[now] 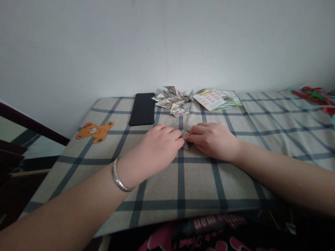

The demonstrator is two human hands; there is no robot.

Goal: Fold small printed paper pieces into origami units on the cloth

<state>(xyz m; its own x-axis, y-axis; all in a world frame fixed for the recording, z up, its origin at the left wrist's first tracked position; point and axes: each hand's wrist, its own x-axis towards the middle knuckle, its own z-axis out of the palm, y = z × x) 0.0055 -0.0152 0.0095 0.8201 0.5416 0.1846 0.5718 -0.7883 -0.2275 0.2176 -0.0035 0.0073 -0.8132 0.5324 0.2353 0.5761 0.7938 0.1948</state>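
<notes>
Between my two hands is a small piece of printed paper, mostly covered by the fingers. My left hand, with a silver bangle at the wrist, has its fingers closed on the paper's left side. From the right, my right hand pinches the same paper between thumb and fingers. Both hands rest low over the checked tablecloth. Beyond them lies a cluster of folded paper pieces with similar print.
A black phone lies left of the folded pieces, and flat printed sheets lie to their right. A bear sticker is near the table's left edge. Red and green strips sit at the far right. A white wall stands behind the table.
</notes>
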